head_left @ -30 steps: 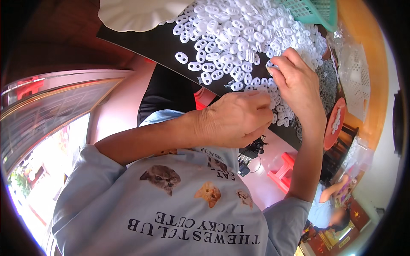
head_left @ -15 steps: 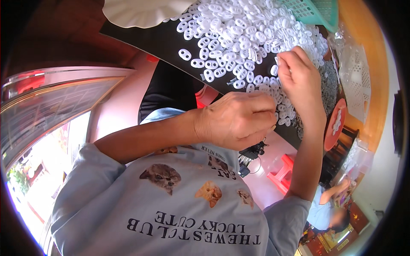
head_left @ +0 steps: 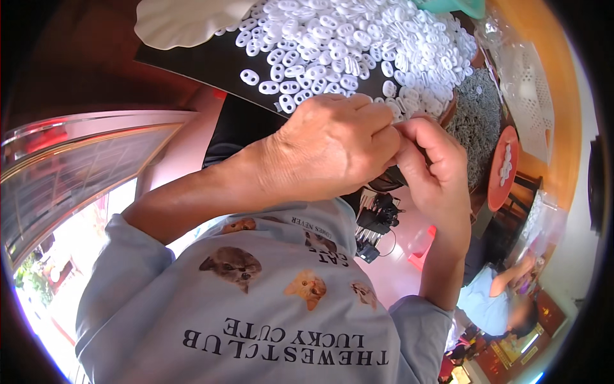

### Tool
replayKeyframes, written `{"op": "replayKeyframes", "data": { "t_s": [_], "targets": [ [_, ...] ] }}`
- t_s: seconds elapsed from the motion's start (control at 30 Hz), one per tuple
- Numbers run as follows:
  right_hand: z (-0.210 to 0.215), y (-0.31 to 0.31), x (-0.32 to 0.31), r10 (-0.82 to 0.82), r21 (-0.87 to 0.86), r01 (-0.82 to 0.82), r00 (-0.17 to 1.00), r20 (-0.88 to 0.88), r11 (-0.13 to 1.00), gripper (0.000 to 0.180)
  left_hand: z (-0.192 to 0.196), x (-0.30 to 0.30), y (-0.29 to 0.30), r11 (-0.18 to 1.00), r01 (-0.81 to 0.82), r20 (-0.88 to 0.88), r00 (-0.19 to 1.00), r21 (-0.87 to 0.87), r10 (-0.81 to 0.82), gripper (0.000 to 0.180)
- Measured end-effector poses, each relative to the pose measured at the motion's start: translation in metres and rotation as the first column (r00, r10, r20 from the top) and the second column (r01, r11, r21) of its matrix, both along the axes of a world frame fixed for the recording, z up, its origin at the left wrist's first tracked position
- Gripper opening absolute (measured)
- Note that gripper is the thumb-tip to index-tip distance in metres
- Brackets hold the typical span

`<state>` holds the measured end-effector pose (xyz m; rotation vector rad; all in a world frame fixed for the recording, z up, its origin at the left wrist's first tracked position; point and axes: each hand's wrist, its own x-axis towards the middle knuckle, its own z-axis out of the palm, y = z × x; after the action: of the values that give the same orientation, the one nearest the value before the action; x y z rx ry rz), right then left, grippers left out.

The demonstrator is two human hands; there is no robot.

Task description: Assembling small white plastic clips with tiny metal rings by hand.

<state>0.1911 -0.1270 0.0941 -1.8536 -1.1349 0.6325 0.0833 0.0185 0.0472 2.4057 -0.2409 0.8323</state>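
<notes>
My left hand [head_left: 336, 144] is closed, its knuckles turned up, and its fingertips are hidden beneath it. Against it, my right hand [head_left: 438, 160] pinches with thumb and forefinger, the fingertips of both hands meeting. Whatever lies between them is too small or too covered to make out. Just beyond the hands spreads a heap of white oval plastic pieces with two holes each [head_left: 358, 38] on a dark board [head_left: 185, 70]. To the right of the heap is a mass of small grey pieces [head_left: 476, 109], too fine to name.
A cream scalloped dish [head_left: 185, 25] stands at the far left, a teal basket [head_left: 457, 5] at the far edge. A red plate [head_left: 495, 185] bears a few white pieces at right. Below are a black cable bundle [head_left: 380, 214] and a red stool [head_left: 421, 249]. Another person [head_left: 489, 301] sits at lower right.
My right hand has come back from the edge of the white heap to meet my left hand. The left hand has shifted slightly left and away from me; the view has moved somewhat.
</notes>
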Motion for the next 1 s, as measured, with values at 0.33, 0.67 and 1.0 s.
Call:
{"op": "replayKeyframes", "data": {
  "t_s": [0.33, 0.67, 1.0],
  "targets": [
    [0.005, -0.016, -0.004, 0.062, 0.114, -0.079, 0.988, 0.142, 0.99, 0.004, 0.009, 0.001, 0.002, 0.991, 0.135, 0.0, 0.991, -0.013, -0.135, 0.023],
    [-0.004, -0.042, 0.001, 0.166, 0.141, -0.179, 0.981, 0.097, 0.974, 0.022, 0.013, -0.012, -0.025, 0.505, 0.195, -0.161, 0.8, -0.841, -0.578, 0.025],
    [-0.014, -0.057, 0.002, 0.196, 0.111, -0.209, 0.974, 0.112, 0.972, 0.016, -0.003, -0.012, -0.038, 0.508, 0.139, -0.211, 0.794, -0.85, -0.57, 0.022]
  ]
}}
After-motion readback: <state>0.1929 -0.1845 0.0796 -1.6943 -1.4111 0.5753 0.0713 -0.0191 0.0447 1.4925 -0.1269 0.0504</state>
